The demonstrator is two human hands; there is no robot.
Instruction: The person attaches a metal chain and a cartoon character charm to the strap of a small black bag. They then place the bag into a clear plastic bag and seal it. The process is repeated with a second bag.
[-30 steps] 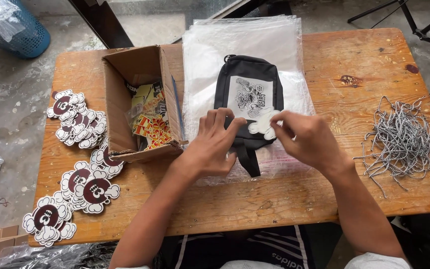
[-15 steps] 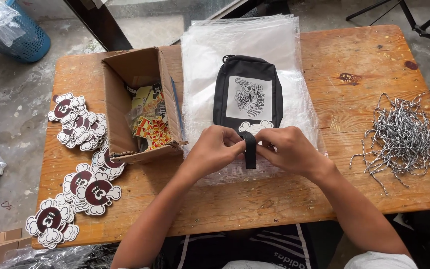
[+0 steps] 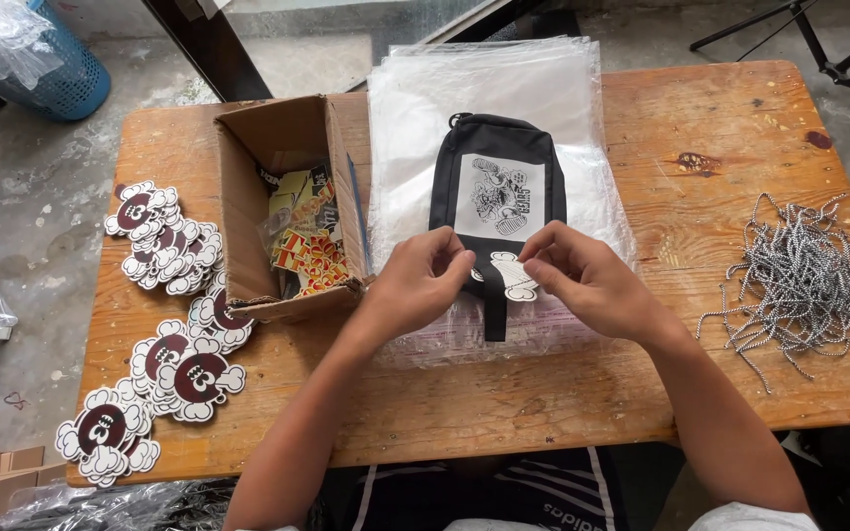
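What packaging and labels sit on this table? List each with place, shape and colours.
Cardboard box: left of centre, open, brown, holding yellow-red sticker packs.
Clear plastic bags: centre stack, rectangular.
Pouch label: white rectangle, black drawing, on black pouch.
White die-cut tag: between both hands.
Flower-shaped stickers: left edge, white and maroon.

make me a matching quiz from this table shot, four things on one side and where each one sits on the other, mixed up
Things:
1. black pouch
2. cardboard box
3. pile of grey cords
4. flower-shaped stickers

Places:
A. far right side of the wooden table
B. on the stack of clear plastic bags, at the middle
C. spread along the table's left edge
D. just left of the clear bags, open, with colourful packets inside

Pairs: 1-B, 2-D, 3-A, 4-C

The left hand and right hand meet at the pouch's lower end, holding a small white cut-out piece.
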